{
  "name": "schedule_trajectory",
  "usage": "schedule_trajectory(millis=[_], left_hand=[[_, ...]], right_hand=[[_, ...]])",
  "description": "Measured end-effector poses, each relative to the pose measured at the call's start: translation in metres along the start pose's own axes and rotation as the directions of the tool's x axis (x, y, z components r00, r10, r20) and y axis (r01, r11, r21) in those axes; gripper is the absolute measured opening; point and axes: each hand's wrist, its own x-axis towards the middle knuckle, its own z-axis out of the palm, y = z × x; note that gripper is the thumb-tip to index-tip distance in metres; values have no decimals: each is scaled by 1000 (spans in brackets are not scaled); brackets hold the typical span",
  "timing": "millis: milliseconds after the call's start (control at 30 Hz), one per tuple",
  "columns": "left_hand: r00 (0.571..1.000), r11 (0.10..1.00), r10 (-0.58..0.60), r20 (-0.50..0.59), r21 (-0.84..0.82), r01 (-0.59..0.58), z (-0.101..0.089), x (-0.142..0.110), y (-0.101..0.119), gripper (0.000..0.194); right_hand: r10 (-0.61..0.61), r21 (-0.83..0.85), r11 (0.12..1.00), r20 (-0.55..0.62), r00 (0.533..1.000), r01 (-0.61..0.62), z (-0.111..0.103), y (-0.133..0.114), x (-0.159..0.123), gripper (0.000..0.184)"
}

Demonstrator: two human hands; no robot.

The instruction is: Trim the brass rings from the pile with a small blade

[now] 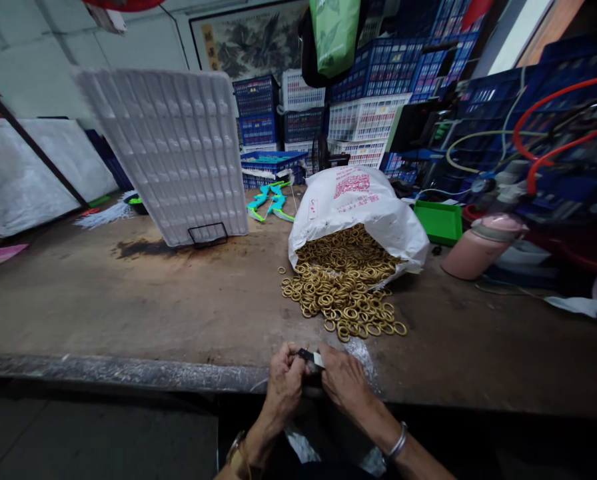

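Note:
My two hands meet at the front edge of the table, just below a spilled heap of gold-coloured rings [348, 307]. My right hand [346, 377] is closed around a small flat tool [312, 358], black at one end and whitish near my fingers; it may be a small blade. My left hand [284, 380] is closed in a pinch by the tool's black end. A tiny gold-coloured bit shows at its fingertips, but what it holds is mostly hidden. The rings spill from the mouth of a white woven sack [353, 200] lying on its side.
A tall pale ribbed plastic panel [173, 153] stands at left on the wooden table [178, 300]. Turquoise-green plastic pieces [273, 202] lie behind it. At right are a pink bottle [483, 247], a green tray [437, 222] and orange hose [528, 150]. Stacked crates [368, 123] fill the back.

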Motion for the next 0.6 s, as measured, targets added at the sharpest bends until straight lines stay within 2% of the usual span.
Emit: schedule_trajectory(millis=[133, 267, 433, 500, 600], left_hand=[[997, 996, -81, -8, -44, 80, -1, 1, 3, 12], [994, 992, -109, 1, -60, 109, -3, -1, 4, 20], [982, 982, -158, 103, -88, 167, -11, -9, 8, 27], [977, 977, -169, 133, -106, 183, -13, -13, 10, 29], [976, 966, -172, 136, -168, 194, -12, -14, 10, 29]], right_hand=[[-3, -34, 999, -9, 1000, 3, 4, -3, 1, 25], [21, -69, 997, -20, 1000, -22, 8, -2, 5, 22], [155, -75, 985, -49, 987, -158, -4, 25, 21, 23], [105, 6, 995, -96, 990, -105, -8, 34, 26, 20], [67, 283, 959, -118, 991, -31, -4, 31, 28, 19]])
